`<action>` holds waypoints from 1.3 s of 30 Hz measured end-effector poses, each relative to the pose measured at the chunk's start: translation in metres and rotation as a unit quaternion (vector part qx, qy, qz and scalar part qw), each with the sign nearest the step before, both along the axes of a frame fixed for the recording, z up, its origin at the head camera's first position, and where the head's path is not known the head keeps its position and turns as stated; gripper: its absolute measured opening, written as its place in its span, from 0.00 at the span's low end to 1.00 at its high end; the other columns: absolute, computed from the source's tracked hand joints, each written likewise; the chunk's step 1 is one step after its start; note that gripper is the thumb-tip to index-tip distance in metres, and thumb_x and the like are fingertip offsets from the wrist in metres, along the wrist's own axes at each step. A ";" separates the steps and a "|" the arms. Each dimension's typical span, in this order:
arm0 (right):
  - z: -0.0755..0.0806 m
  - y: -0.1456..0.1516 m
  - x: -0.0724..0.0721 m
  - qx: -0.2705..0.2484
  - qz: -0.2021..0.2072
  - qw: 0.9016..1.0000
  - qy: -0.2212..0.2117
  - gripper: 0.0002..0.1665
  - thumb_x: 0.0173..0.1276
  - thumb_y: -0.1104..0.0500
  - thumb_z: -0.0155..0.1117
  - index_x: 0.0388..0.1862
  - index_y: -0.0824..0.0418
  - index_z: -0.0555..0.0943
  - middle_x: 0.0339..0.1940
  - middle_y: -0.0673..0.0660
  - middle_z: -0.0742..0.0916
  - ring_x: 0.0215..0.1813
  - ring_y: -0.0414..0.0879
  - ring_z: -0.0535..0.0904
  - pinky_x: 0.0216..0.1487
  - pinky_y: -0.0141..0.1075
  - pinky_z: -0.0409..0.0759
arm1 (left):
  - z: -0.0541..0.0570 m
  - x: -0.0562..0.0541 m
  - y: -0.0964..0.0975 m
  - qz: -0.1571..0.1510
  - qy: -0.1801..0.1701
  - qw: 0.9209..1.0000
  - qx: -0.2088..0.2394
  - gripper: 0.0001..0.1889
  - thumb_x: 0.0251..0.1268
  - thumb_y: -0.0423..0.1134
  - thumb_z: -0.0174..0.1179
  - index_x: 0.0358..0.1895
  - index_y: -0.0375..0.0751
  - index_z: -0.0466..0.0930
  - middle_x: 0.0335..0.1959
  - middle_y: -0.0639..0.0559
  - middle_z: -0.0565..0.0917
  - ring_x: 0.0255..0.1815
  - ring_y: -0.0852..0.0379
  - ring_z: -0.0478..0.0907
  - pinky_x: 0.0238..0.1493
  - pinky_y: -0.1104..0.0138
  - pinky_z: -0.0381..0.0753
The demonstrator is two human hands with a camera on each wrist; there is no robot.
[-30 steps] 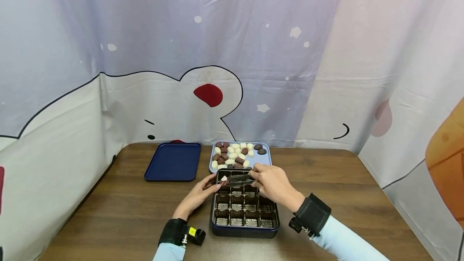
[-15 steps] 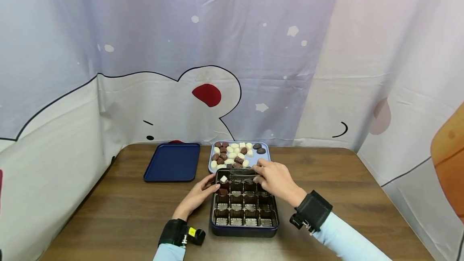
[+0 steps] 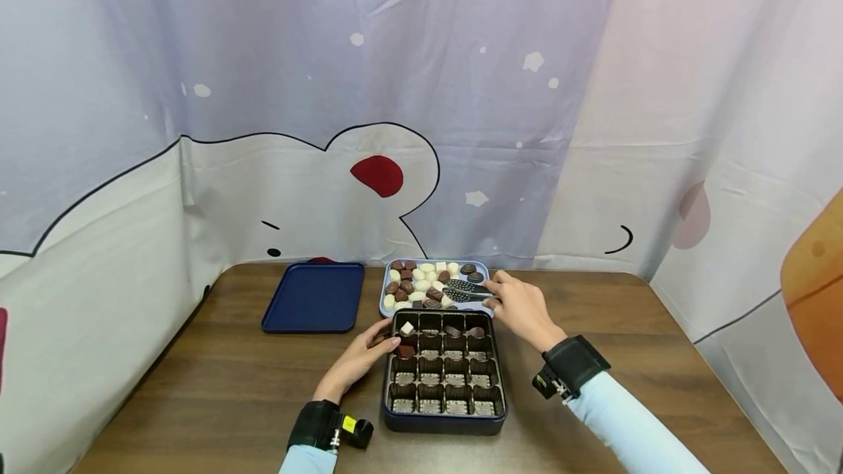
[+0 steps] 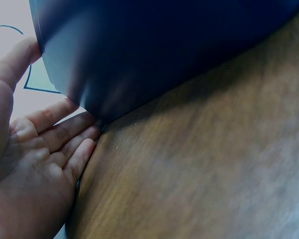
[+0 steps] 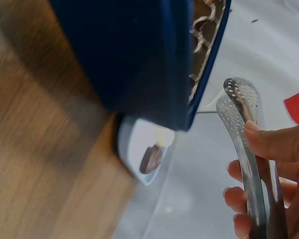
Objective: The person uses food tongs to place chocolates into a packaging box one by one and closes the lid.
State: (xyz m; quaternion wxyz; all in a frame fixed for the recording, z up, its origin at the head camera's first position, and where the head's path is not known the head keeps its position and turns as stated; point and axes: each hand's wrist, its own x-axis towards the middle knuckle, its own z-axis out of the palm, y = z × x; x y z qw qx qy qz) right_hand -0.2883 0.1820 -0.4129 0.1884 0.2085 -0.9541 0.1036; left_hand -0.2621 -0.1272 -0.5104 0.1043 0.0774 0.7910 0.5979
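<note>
A dark blue box [image 3: 445, 423] holds a black divided insert with rows of compartments. In its back row sit a white-topped chocolate [image 3: 407, 328] at the left and darker chocolates towards the right; one brown chocolate [image 3: 406, 350] lies in the second row's left compartment. My left hand [image 3: 358, 357] rests against the box's left side, its thumb at the rim and its fingers extended, as the left wrist view shows. My right hand [image 3: 525, 309] grips perforated metal tongs [image 5: 251, 149]. Their slightly parted tips overlap the light blue tray [image 3: 484, 267] in the head view, with nothing between them.
White, brown and dark chocolates [image 3: 423, 286] cover much of the light blue tray, right behind the box. A flat dark blue lid or tray [image 3: 315, 298] lies at the back left of the wooden table [image 3: 250, 401]. A patterned curtain [image 3: 296, 196] hangs behind.
The tongs released the white-topped chocolate into the back left compartment. My right hand then moved right and back with the tongs, from over the box to the tray. The left hand stayed put.
</note>
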 end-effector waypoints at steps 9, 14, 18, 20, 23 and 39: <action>-0.019 0.005 -0.015 0.007 -0.014 1.000 -0.027 0.23 0.59 0.56 0.69 0.54 0.60 0.83 0.27 0.48 0.71 0.22 0.38 0.65 0.21 0.31 0.61 | -0.001 0.001 0.000 0.000 0.003 1.000 -0.001 0.34 0.65 0.51 0.59 0.73 0.48 0.60 0.73 0.36 0.59 0.72 0.35 0.57 0.66 0.42 0.61; -0.028 0.002 -0.022 0.025 -0.014 0.999 -0.031 0.18 0.58 0.56 0.70 0.47 0.59 0.85 0.27 0.49 0.72 0.23 0.41 0.68 0.21 0.34 0.64 | 0.000 0.002 0.000 -0.001 0.003 1.000 -0.001 0.34 0.65 0.51 0.59 0.72 0.48 0.60 0.73 0.37 0.59 0.71 0.35 0.57 0.66 0.42 0.61; -0.032 0.001 -0.027 0.034 -0.005 0.999 -0.029 0.17 0.57 0.56 0.71 0.46 0.58 0.85 0.29 0.50 0.74 0.25 0.43 0.71 0.22 0.36 0.67 | 0.000 0.002 0.001 -0.002 0.001 1.000 -0.003 0.34 0.65 0.52 0.59 0.72 0.49 0.60 0.73 0.37 0.60 0.71 0.36 0.58 0.66 0.43 0.61; -0.033 0.002 -0.029 0.039 0.002 0.999 -0.029 0.18 0.57 0.56 0.71 0.48 0.58 0.85 0.31 0.50 0.76 0.26 0.44 0.73 0.23 0.36 0.68 | -0.001 0.001 0.000 -0.003 0.000 1.000 -0.006 0.35 0.65 0.53 0.59 0.73 0.49 0.60 0.73 0.38 0.59 0.71 0.36 0.58 0.66 0.43 0.61; -0.034 0.002 -0.033 0.043 0.016 0.999 -0.025 0.19 0.58 0.55 0.70 0.49 0.59 0.85 0.33 0.50 0.77 0.28 0.44 0.74 0.24 0.37 0.70 | -0.002 0.000 0.000 -0.003 -0.003 1.000 -0.009 0.35 0.64 0.54 0.59 0.73 0.50 0.59 0.73 0.38 0.58 0.72 0.35 0.56 0.66 0.42 0.60; -0.032 -0.007 -0.038 0.064 -0.030 0.997 -0.036 0.15 0.58 0.56 0.70 0.43 0.60 0.85 0.31 0.53 0.76 0.29 0.51 0.76 0.25 0.40 0.73 | -0.002 0.000 0.000 0.003 -0.002 1.000 -0.004 0.35 0.64 0.53 0.59 0.73 0.50 0.60 0.73 0.38 0.59 0.72 0.36 0.57 0.66 0.43 0.61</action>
